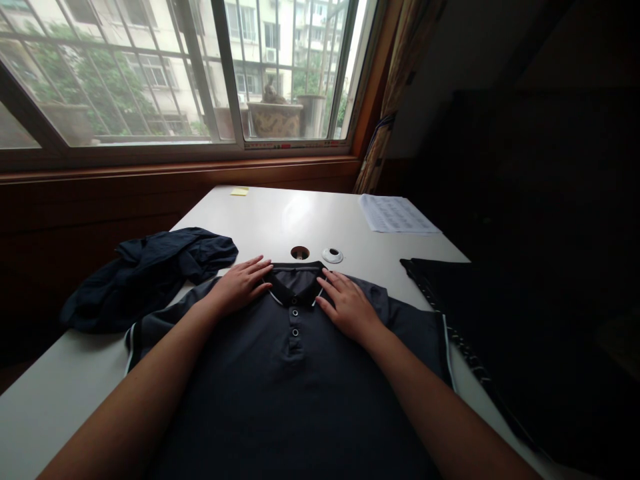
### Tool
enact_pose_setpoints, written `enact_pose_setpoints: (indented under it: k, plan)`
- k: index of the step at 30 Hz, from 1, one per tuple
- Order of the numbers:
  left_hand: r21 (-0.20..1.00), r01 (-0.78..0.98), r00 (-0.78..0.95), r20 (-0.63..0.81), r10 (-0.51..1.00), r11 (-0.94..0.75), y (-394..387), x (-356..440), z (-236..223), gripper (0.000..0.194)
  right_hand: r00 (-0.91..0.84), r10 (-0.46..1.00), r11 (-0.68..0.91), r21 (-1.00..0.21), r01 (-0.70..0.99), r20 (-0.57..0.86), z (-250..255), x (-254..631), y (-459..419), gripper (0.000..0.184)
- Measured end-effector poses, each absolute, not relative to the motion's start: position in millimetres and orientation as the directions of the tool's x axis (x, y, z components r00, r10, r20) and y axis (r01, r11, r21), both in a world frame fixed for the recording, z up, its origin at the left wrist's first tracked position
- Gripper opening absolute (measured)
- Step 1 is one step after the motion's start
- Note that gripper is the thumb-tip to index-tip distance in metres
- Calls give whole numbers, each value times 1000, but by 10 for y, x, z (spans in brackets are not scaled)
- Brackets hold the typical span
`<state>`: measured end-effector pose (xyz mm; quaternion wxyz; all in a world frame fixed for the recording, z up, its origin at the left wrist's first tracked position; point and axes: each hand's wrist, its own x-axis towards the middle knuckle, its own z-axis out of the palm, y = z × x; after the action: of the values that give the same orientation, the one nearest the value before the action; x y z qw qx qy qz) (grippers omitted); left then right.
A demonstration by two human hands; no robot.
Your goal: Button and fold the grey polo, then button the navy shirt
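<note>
A dark grey polo shirt point(300, 387) lies spread front side up, its buttoned placket running down the middle. Its black collar point(284, 293) has a thin white edge and points away from me. My left hand point(243, 285) rests flat on the shirt's left shoulder, fingers stretched to the collar. On the other shoulder lies my right hand point(350, 307), its fingers spread and the tips touching the collar's right side. Neither hand grips the cloth. The forearms cover part of the sleeves and body, and the lower hem is out of view.
The white table point(260, 220) bears a crumpled dark blue cloth point(155, 273) at left and printed sheets point(397, 215) at the far right. A yellow note point(239, 191) lies at the back. Beyond the collar are a cable hole point(300, 253) and its white cover point(333, 255). Dark fabric point(500, 347) hangs at right.
</note>
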<state>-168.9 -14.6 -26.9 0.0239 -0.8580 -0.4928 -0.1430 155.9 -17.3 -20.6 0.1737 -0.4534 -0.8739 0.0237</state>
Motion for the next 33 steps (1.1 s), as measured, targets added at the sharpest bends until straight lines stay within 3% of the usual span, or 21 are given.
enact_pose_setpoints:
  k: [6, 14, 17, 24, 33]
  plan:
    - [98, 850, 474, 286, 833, -518, -135, -1697, -300, 52, -703, 600, 800, -265, 538, 382, -142, 1525, -228, 34]
    - [131, 847, 466, 287, 837, -516, -126, -1700, -307, 51, -807, 476, 865, -349, 360, 349, -18, 1499, -354, 34]
    - [136, 847, 462, 293, 837, -514, -124, -1703, -311, 51, -764, 533, 837, -358, 414, 364, -63, 1505, -300, 36]
    - [101, 862, 460, 258, 849, -498, -131, -1699, -296, 51, -555, 766, 638, -280, 717, 324, -233, 1569, -116, 41]
    - [107, 858, 462, 264, 847, -502, -129, -1701, -299, 51, -553, 800, 598, -230, 768, 234, -268, 1583, -107, 51]
